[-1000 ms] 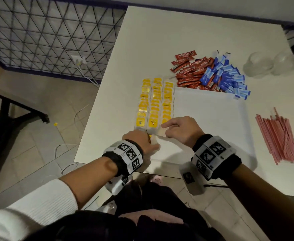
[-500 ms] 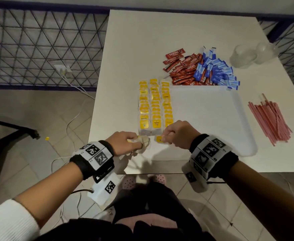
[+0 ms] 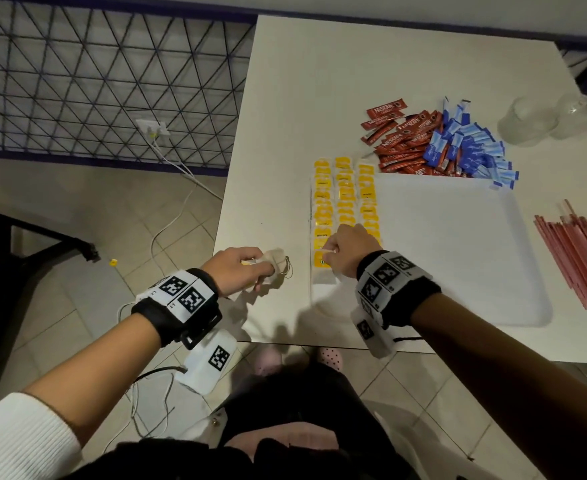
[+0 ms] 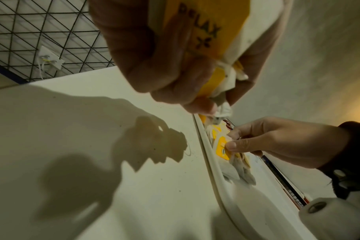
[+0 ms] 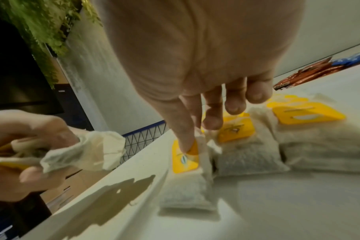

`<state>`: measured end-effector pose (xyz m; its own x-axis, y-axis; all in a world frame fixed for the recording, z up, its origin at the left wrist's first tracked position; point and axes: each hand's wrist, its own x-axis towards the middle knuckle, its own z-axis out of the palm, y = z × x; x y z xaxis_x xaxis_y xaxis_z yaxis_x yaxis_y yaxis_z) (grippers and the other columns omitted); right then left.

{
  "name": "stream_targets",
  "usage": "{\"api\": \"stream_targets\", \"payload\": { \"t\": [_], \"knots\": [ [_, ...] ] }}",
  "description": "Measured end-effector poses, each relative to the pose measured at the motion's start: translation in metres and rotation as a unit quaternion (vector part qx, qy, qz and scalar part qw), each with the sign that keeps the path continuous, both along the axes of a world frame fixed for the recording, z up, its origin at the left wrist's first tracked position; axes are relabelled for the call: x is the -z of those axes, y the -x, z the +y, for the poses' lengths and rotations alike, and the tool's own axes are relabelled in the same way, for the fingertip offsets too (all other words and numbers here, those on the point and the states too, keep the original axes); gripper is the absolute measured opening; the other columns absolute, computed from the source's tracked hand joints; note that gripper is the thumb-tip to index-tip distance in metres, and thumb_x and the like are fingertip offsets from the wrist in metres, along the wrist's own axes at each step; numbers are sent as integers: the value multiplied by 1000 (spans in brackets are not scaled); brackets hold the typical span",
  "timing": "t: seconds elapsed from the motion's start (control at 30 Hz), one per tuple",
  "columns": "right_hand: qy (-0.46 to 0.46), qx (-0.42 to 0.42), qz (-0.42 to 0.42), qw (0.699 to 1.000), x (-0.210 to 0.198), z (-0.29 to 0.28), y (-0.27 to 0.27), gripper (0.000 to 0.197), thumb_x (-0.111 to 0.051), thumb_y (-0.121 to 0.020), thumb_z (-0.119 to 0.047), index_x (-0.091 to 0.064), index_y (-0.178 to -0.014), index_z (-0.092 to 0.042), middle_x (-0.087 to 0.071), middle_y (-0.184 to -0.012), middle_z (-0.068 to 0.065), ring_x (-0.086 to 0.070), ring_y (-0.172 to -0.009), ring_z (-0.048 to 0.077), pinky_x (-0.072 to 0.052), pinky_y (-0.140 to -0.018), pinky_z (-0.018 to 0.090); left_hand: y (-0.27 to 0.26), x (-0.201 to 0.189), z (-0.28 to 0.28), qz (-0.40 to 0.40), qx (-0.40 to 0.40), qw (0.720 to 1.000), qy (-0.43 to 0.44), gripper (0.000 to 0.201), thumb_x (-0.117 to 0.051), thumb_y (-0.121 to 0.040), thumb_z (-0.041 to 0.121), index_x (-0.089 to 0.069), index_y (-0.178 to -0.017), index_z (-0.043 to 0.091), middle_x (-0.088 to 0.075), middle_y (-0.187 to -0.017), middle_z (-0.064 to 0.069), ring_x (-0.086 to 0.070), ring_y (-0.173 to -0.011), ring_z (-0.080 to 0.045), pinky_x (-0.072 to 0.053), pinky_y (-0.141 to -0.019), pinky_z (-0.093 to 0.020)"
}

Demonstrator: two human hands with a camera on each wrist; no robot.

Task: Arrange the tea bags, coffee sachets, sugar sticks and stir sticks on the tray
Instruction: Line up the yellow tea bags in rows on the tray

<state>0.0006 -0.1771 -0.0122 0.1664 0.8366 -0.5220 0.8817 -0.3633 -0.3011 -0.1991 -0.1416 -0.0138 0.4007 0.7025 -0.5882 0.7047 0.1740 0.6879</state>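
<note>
At the near left corner of the tray: both hands work close together, a little apart from each other.
Left hand (image 3: 238, 270): hovers over the bare bench just left of the tray, fingers curled round a small bunch of tea bags (image 3: 275, 268); yellow tags and crumpled white paper stick out of the fist, and a thin string loop hangs off the bunch.
Right hand (image 3: 345, 251): sits over the near end of the tea bag rows, thumb and forefinger pinching the top of the nearest tea bag (image 5: 186, 164) in the left row, at its yellow tag; the other fingers are curled loosely above the next bags.
Tea bag rows (image 3: 344, 199): three rows of white bags with yellow tags lie along the left side of the tray, overlapping like tiles from the far edge toward the person.
Tray (image 3: 458, 258): white, flat, low-rimmed, lying on the bench; its middle and right part are bare.
Coffee sachets (image 3: 401, 140): a loose red pile on the bench just past the tray's far edge.
Sugar sticks (image 3: 469, 154): a blue pile touching the red one on its right, partly overlapping it.
Stir sticks (image 3: 583, 254): a pink bundle on the bench right of the tray, apart from it.
Bench (image 3: 320, 81): white; two clear glasses (image 3: 541, 123) stand at its far right corner.
</note>
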Motion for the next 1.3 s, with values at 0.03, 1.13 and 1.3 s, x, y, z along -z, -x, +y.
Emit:
{"api": "stream_targets", "payload": {
  "t": [0.03, 1.13, 1.3],
  "knots": [
    [-8, -14, -9, 1000, 0, 0, 1, 26, -48, -94, -23, -60, -114, -13, -47, -127, 7, -35, -125, 25, -34, -102, 36, 1, 0, 1, -2, -4, 1000, -1, 22, -54, -60, 39, -60, -64, 18, -58, -51, 9, -42, -44, -10, -35, -49, -22],
    [-171, -93, -6, 981, 26, -27, 12, 32, -80, -38, 8, -57, -57, -4, -52, -44, 7, -51, -35, 27, -43, -35, 28, -15, 1, 24, -8, 29, 999, 31, 20, -61, -70, 34, -55, -59, 19, -59, -54, 4, -38, -38, -10, -35, -50, -24],
    [-190, -109, 2, 976, 33, -27, 11, 40, -86, -29, -2, -58, -57, -8, -52, -44, 3, -50, -34, 23, -43, -35, 22, -15, -1, 24, -12, 41, 999, 34, 25, -58, -86, 18, -56, -61, 18, -57, -51, 5, -37, -37, -10, -33, -43, -20]
  ]
}}
